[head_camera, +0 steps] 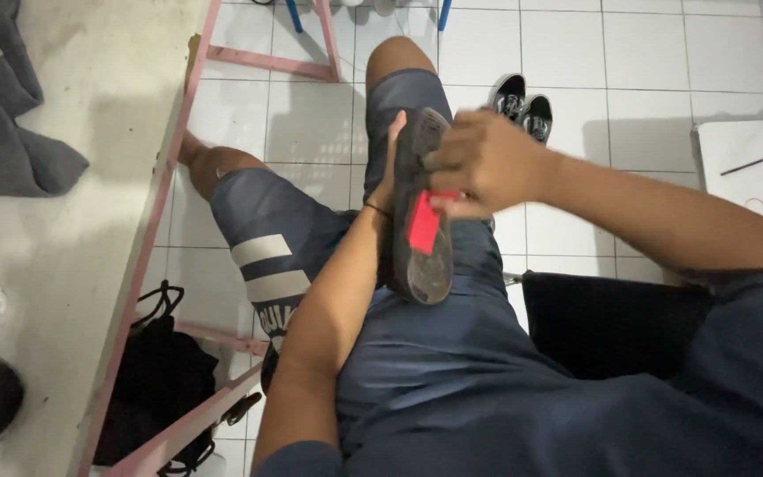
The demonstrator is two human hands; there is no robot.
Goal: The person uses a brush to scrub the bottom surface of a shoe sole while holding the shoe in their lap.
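The person sits with a dark, worn shoe with a greyish rubber sole [419,212] held up over the lap, sole turned toward the camera and toe end pointing down toward the waist. The left hand [392,163] lies along the far side of the shoe, mostly hidden behind it; only the thumb edge shows, so how its fingers are set cannot be told, though it seems to brace the shoe from behind. The right hand [480,163] reaches across from the right, its fingers curled and pressed against the sole near the heel end, where it appears to pinch a small bright red rectangular piece [424,223] that lies flat on the sole. The shoe looks light and easily turned with one hand; its sole seems flexible rather than rigid, so a grip across the narrow middle or at the heel should hold it steadiest. The rubber probably gives good friction. On the white tiled floor [646,71] beyond the knees stands a pair of black sneakers with white trim [523,102]. A grey cloth [11,115] lies on the pale worktop [72,265] at left.
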